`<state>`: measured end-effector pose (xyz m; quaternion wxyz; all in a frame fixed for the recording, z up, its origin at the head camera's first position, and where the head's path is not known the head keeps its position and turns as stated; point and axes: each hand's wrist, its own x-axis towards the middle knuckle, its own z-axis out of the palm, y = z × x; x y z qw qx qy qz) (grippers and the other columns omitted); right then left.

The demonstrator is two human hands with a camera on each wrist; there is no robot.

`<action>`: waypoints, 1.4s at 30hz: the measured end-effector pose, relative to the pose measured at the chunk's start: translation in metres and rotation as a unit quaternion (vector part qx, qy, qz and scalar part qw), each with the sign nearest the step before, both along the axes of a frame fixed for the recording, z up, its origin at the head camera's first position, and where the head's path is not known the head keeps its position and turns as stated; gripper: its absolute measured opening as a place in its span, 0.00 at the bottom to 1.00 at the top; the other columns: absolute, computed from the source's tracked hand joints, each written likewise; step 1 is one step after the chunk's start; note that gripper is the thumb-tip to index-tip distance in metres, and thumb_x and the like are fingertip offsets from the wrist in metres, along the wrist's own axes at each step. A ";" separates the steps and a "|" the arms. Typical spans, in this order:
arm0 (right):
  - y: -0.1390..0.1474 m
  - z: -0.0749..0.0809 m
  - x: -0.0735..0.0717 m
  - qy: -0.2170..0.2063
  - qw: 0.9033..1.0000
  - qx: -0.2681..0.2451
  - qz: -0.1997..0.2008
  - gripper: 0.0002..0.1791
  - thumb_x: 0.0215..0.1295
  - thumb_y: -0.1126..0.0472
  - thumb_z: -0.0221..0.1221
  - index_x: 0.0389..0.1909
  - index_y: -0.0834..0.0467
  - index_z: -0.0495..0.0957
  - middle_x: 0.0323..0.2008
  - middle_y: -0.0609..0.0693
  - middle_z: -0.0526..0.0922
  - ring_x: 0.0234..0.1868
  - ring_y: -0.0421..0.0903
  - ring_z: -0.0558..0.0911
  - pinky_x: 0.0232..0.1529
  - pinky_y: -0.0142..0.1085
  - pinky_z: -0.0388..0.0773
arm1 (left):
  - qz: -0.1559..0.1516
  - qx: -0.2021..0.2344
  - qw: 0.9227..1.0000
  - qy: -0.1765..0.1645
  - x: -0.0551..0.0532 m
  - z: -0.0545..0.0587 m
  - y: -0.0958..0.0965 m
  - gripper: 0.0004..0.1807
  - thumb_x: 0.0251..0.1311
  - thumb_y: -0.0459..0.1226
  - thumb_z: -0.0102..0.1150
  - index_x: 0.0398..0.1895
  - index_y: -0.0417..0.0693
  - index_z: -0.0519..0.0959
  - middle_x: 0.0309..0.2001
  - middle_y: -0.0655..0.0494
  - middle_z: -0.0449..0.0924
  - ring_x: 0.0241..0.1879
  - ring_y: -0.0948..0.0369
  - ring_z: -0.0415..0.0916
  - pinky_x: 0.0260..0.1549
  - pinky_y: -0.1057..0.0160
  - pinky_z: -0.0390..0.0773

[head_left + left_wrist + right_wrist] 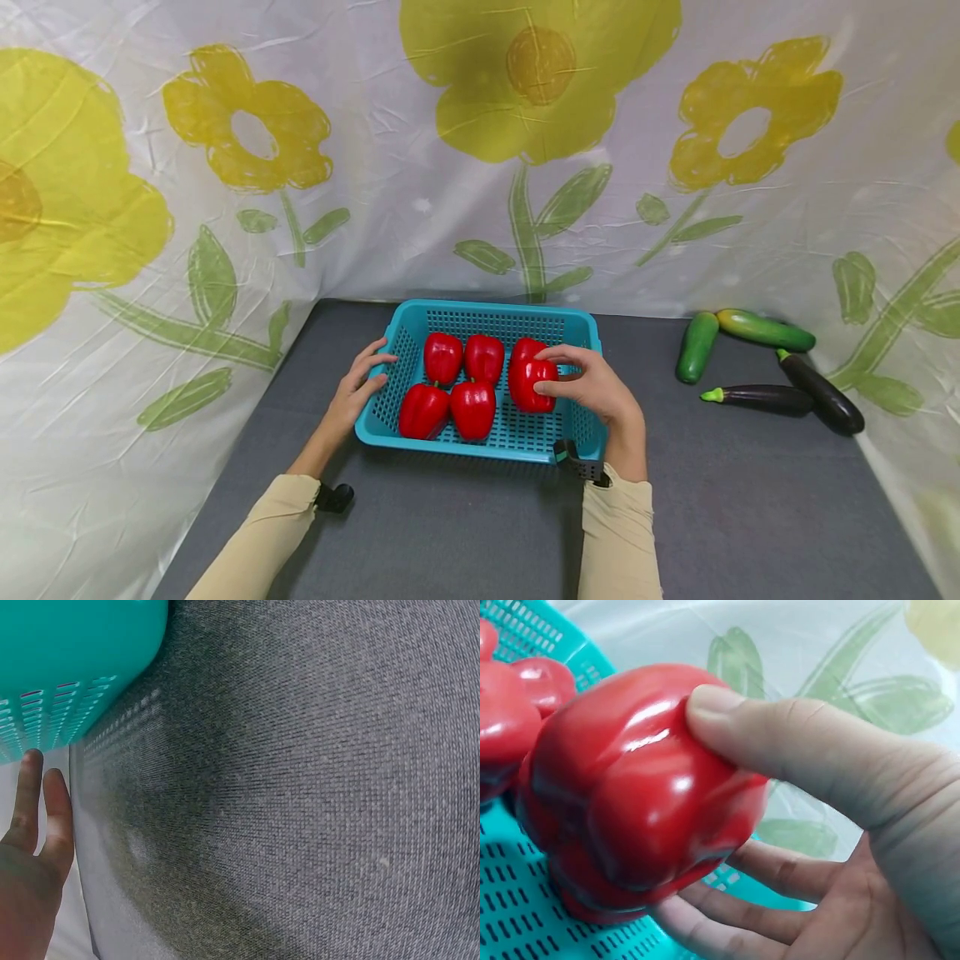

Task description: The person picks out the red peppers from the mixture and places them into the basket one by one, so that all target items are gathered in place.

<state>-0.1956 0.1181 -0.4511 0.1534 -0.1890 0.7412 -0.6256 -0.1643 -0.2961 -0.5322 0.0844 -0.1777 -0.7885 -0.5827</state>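
A blue plastic basket (pixel 465 451) with slotted walls stands on the table, several glossy red bell peppers (pixel 443 358) inside it. My right hand (pixel 600 390) grips one red bell pepper (pixel 536 387) at the basket's right side, thumb on one face and fingers around the other. In the right wrist view that bell pepper (pixel 645 780) fills the middle, over the slotted basket floor. Partly hidden behind it is another red pepper (pixel 527 348). My left hand (pixel 352 398) is at the basket's left end, fingers loosely extended, fingertips right at the rim.
To the right on the grey table (pixel 720 508) lie a green cucumber (pixel 697 347), a yellow-green one (pixel 765 330) and two dark eggplants (pixel 821 392). A white sheet with yellow flowers (pixel 390 225) hangs behind the table's back edge.
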 end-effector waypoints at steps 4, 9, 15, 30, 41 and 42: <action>-0.001 -0.001 0.001 -0.001 1.000 0.017 0.007 0.25 0.60 0.69 0.71 0.58 0.65 0.78 0.58 0.63 0.76 0.60 0.63 0.72 0.45 0.47 0.83 | 0.003 -0.003 1.000 -0.001 0.000 0.001 0.000 0.17 0.75 0.25 0.45 0.64 0.29 0.71 0.77 0.39 0.51 0.75 0.42 0.45 0.61 0.62 0.64; -0.004 -0.001 0.003 0.008 0.999 0.033 0.009 0.22 0.60 0.69 0.71 0.55 0.67 0.78 0.58 0.64 0.75 0.61 0.65 0.71 0.43 0.47 0.83 | 0.002 0.000 1.000 -0.002 0.000 0.001 0.000 0.17 0.76 0.26 0.45 0.64 0.29 0.71 0.78 0.39 0.50 0.75 0.43 0.45 0.60 0.65 0.64; -0.010 -0.005 0.004 0.002 0.999 0.052 0.004 0.22 0.59 0.68 0.72 0.53 0.65 0.78 0.56 0.63 0.76 0.60 0.63 0.72 0.42 0.46 0.83 | 0.003 -0.001 1.000 -0.002 -0.001 -0.001 0.000 0.17 0.77 0.27 0.44 0.64 0.31 0.72 0.78 0.42 0.51 0.75 0.45 0.45 0.61 0.64 0.63; -0.018 -0.009 0.005 -0.035 0.990 0.139 -0.009 0.20 0.55 0.65 0.75 0.48 0.60 0.80 0.56 0.60 0.76 0.61 0.62 0.70 0.41 0.48 0.83 | 0.005 -0.003 1.000 -0.005 -0.002 -0.002 0.001 0.18 0.77 0.28 0.44 0.64 0.32 0.72 0.78 0.44 0.52 0.75 0.46 0.45 0.63 0.39 0.57; -0.017 0.001 0.007 -0.110 0.984 0.139 -0.004 0.25 0.57 0.67 0.73 0.54 0.64 0.76 0.61 0.66 0.71 0.65 0.69 0.66 0.46 0.55 0.82 | 0.006 -0.006 1.000 -0.004 -0.003 -0.002 0.001 0.18 0.77 0.29 0.44 0.64 0.32 0.72 0.78 0.43 0.51 0.75 0.45 0.45 0.62 0.34 0.57; -0.016 0.002 0.007 -0.112 0.984 0.136 -0.004 0.27 0.57 0.66 0.73 0.56 0.63 0.76 0.62 0.67 0.70 0.65 0.69 0.65 0.46 0.56 0.81 | 0.006 -0.006 1.000 -0.004 -0.003 -0.002 0.001 0.18 0.77 0.28 0.44 0.64 0.32 0.72 0.78 0.43 0.51 0.75 0.45 0.45 0.62 0.34 0.57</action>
